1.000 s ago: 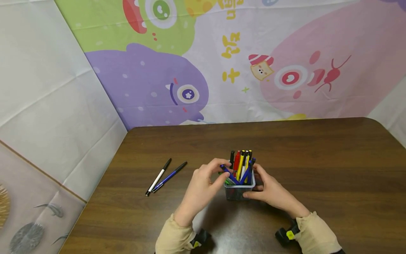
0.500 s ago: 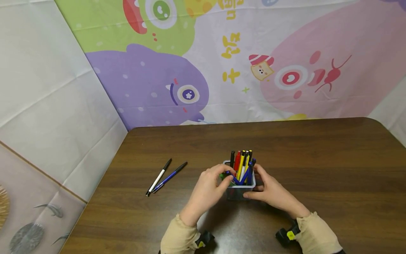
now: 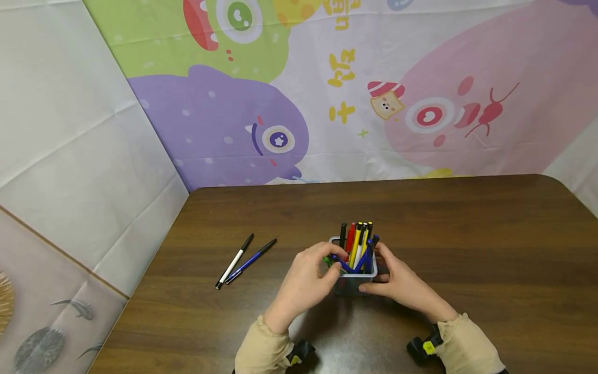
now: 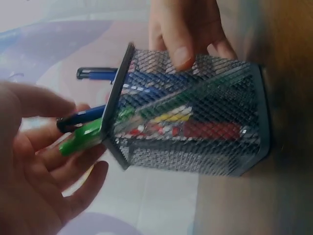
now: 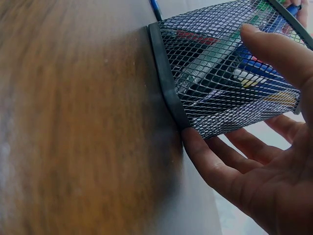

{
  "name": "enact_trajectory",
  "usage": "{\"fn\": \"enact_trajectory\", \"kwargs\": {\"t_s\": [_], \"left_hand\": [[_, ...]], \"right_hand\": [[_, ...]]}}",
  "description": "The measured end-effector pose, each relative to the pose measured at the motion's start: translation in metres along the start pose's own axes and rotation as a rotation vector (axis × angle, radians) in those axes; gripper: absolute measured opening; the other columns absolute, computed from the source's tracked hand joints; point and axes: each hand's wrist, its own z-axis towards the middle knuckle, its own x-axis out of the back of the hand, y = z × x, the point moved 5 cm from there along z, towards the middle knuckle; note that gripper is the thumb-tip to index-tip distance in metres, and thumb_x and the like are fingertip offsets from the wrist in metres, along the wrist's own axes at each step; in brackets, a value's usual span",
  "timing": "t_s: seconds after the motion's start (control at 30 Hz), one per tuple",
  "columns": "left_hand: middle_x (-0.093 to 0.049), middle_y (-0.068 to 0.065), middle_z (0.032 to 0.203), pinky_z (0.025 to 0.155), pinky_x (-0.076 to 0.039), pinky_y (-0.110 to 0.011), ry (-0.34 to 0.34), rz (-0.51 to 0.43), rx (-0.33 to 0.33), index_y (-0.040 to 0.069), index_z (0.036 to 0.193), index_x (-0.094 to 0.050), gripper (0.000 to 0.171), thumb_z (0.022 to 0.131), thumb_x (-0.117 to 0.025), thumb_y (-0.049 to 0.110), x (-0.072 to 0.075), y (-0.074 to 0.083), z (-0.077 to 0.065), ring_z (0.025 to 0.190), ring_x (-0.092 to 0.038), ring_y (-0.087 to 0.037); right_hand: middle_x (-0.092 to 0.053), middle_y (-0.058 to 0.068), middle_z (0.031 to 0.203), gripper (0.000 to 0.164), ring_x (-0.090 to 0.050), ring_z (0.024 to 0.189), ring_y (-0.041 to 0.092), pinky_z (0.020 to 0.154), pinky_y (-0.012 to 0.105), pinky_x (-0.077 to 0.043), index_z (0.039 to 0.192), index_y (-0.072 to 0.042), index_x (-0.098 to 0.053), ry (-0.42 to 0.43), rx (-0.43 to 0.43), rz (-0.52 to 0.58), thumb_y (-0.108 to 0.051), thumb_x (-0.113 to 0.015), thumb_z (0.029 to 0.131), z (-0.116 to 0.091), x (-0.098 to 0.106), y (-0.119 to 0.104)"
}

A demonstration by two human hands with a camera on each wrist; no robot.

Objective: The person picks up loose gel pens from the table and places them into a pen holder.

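Note:
A black mesh pen holder [image 4: 195,107] stands on the table between both hands, packed with several pens. Red [image 3: 350,236], yellow [image 3: 355,244] and black ones rise at its back. My right hand [image 3: 404,283] grips the holder's right side, thumb [image 5: 274,46] along one mesh wall and fingers round another. At the rim, my left hand [image 3: 306,272] has thumb and forefinger around the upper end of a blue pen [image 4: 85,117], whose lower part is inside the holder. Beside it a green-ended pen [image 4: 80,138] leans out over the rim.
Left of the holder, a white pen with a black cap [image 3: 235,262] and a blue pen [image 3: 250,261] lie on the brown table [image 3: 467,249]. A cartoon-printed cloth [image 3: 345,140] hangs behind the table's far edge.
My left hand has moved right and lowered the blue pen deeper into the holder, then stayed nearly still. My right hand keeps its grip, and the two loose pens have not moved.

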Motion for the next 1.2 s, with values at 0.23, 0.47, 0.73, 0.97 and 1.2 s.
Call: {"fn": "enact_trajectory", "kwargs": {"t_s": [0.23,0.47,0.73,0.97,1.2], "left_hand": [[-0.062,0.004,0.093,0.076,-0.048,-0.032,0.219,-0.044,-0.089,0.013,0.097,-0.064,0.012,0.087,-0.058,0.009,0.032,-0.009,-0.001,0.087,-0.057,-0.008],[-0.063,-0.003,0.079,0.066,-0.048,-0.035,0.475,0.321,0.126,0.008,0.086,-0.065,0.009,0.080,-0.061,0.003,0.069,-0.047,-0.009,0.073,-0.061,-0.018],[-0.065,-0.010,0.084,0.063,-0.047,-0.044,0.234,0.595,0.364,0.006,0.091,-0.066,0.013,0.079,-0.064,0.004,0.076,-0.086,-0.022,0.074,-0.061,-0.031],[-0.060,-0.018,0.087,0.062,-0.047,-0.049,0.014,0.650,0.581,-0.002,0.094,-0.059,0.016,0.078,-0.058,-0.001,0.068,-0.113,-0.031,0.078,-0.058,-0.037],[-0.058,-0.022,0.087,0.063,-0.046,-0.050,0.056,0.678,0.620,-0.005,0.090,-0.054,0.013,0.078,-0.056,-0.001,0.067,-0.122,-0.034,0.078,-0.058,-0.040]], "right_hand": [[-0.026,0.024,0.140,0.095,-0.049,0.115,0.037,0.079,0.032,-0.052,0.142,-0.008,-0.014,-0.006,-0.019,0.002,-0.031,-0.075,0.074,-0.001,0.000,-0.001],[-0.021,0.025,0.143,0.101,-0.050,0.114,0.037,0.079,0.033,-0.052,0.144,-0.007,-0.008,-0.008,-0.046,-0.001,-0.031,-0.075,0.073,-0.002,0.000,-0.001],[-0.022,0.024,0.143,0.098,-0.047,0.117,0.037,0.080,0.033,-0.052,0.143,-0.007,-0.010,-0.005,-0.038,0.002,-0.031,-0.075,0.074,-0.002,0.000,-0.001],[-0.021,0.024,0.143,0.100,-0.045,0.119,0.038,0.080,0.033,-0.051,0.144,-0.007,-0.008,-0.005,-0.040,0.003,-0.033,-0.075,0.074,-0.002,0.000,-0.002],[-0.021,0.025,0.144,0.102,-0.045,0.119,0.039,0.080,0.033,-0.052,0.144,-0.006,-0.007,-0.008,-0.047,0.007,-0.032,-0.075,0.073,-0.003,0.000,-0.002]]}}
